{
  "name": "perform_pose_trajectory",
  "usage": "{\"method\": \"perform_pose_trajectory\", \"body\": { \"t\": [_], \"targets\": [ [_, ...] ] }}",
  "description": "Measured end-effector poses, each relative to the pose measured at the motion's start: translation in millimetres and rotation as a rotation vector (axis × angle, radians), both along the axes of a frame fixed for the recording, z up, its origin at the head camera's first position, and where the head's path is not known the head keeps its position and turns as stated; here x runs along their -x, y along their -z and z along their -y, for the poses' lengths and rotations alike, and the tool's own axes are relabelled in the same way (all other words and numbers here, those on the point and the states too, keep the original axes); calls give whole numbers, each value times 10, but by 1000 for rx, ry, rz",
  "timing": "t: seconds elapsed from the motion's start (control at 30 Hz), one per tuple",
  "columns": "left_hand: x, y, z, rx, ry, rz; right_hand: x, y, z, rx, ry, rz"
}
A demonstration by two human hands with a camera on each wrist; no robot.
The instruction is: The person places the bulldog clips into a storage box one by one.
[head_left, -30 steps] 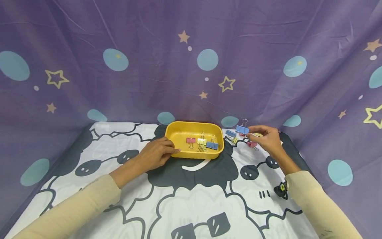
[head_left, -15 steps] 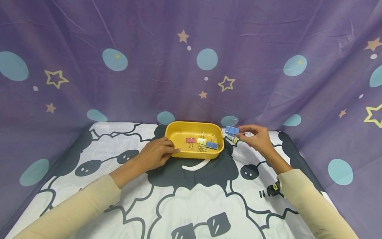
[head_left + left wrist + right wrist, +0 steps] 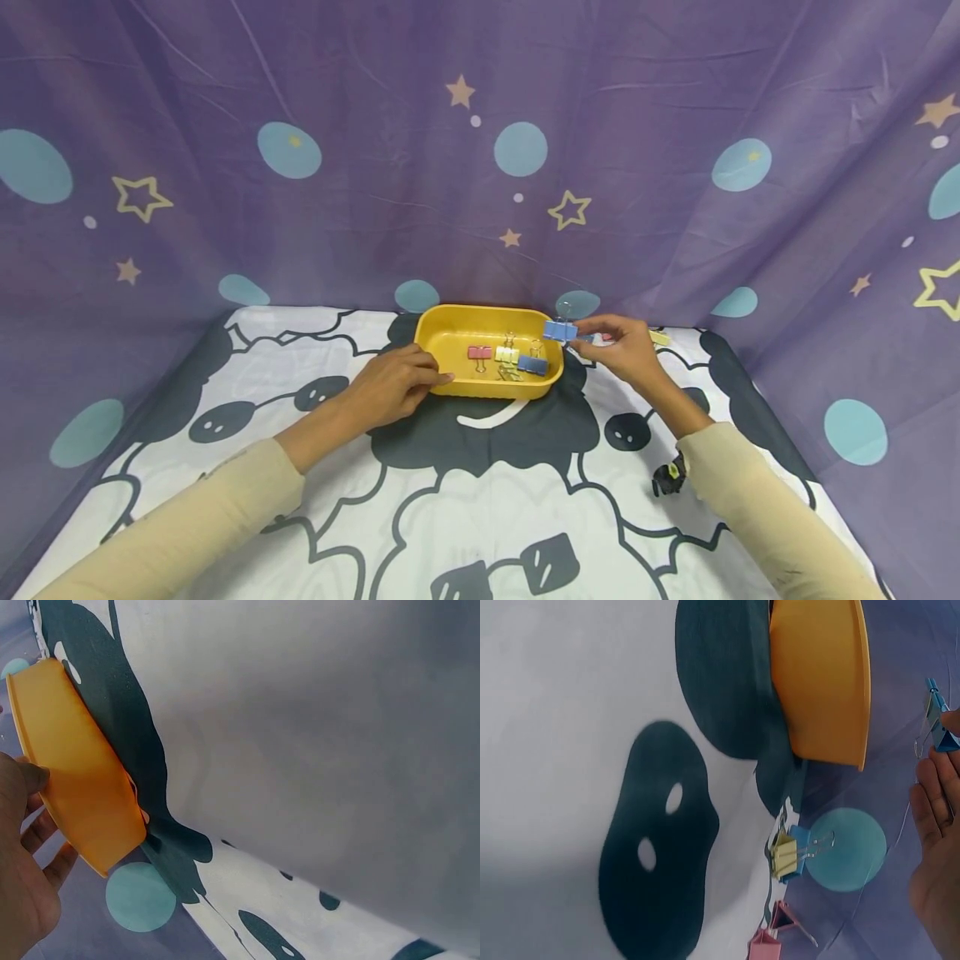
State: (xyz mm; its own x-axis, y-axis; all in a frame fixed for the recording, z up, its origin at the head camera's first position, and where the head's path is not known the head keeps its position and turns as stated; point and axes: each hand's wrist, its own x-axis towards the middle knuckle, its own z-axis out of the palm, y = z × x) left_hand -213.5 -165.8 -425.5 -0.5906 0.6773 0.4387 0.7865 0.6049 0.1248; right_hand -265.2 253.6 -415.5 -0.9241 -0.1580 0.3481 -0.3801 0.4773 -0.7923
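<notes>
A blue binder clip (image 3: 560, 331) is pinched between the thumb and fingers of my right hand (image 3: 621, 350), raised over the right end of the yellow tray (image 3: 489, 389). In the right wrist view the held clip (image 3: 939, 716) shows at the right edge, above the tray's rim. My left hand (image 3: 396, 382) grips the tray's left end, its thumb (image 3: 34, 778) at the rim in the left wrist view. Inside the tray lie a pink clip (image 3: 480, 353), a pale yellow clip (image 3: 507, 356), another blue clip (image 3: 532, 366) and a small yellowish clip (image 3: 509, 374).
Right of the tray, partly hidden by my right hand, more binder clips rest on the sheep-print cloth (image 3: 480, 517): a yellow one (image 3: 784, 855) against a blue one, and pink ones (image 3: 765, 946). A purple curtain (image 3: 375, 233) hangs right behind the tray.
My right hand has carried the blue binder clip leftward, from over the loose clips to the tray's right rim. The left hand and tray have stayed in place.
</notes>
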Motion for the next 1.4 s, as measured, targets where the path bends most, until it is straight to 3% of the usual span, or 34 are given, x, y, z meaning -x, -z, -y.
{"method": "perform_pose_trajectory", "body": {
  "t": [0.43, 0.83, 1.4],
  "targets": [
    [5, 10, -2, -11, 3, -8, -15, 22, 153, 67, -92, -7],
    [16, 22, -11, -8, -2, -1, 1, 54, 183, 23, -132, 18],
    [10, -4, 2, 6, -5, 15, -8, 130, 83, 17, -105, 35]
  ]
}}
